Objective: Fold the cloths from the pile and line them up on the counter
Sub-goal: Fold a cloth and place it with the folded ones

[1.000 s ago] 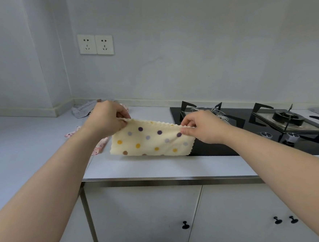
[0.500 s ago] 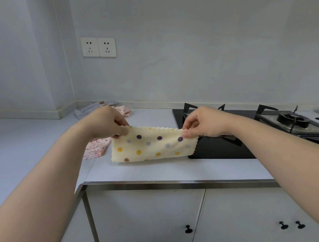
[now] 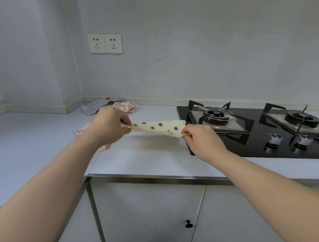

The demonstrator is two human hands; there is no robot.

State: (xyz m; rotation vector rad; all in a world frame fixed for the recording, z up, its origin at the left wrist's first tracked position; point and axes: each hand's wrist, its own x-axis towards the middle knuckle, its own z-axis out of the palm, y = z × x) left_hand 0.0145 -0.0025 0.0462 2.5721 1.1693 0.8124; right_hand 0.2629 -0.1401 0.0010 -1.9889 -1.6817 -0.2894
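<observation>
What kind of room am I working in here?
Most likely a home kitchen: a two-burner gas hob is set into the counter, with cupboard doors beneath and wall sockets above.

Cream dotted cloth [image 3: 156, 127] was pulled taut and nearly level between left grip [image 3: 108, 128] and right grip [image 3: 202, 141], pinched at both ends, above the bench [image 3: 152, 158], crumpled pink cloth [image 3: 125, 107] and grey cloth [image 3: 91, 108] lay just beyond the left grip

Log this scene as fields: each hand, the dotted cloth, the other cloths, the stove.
left hand: pinches dotted cloth, left end
right hand: pinches its right end
dotted cloth: stretched between the hands above the counter
pile: grey and pink cloths by the back wall
pink cloth: on the counter, partly behind the left forearm
stove: two burners, right of the cloth
</observation>
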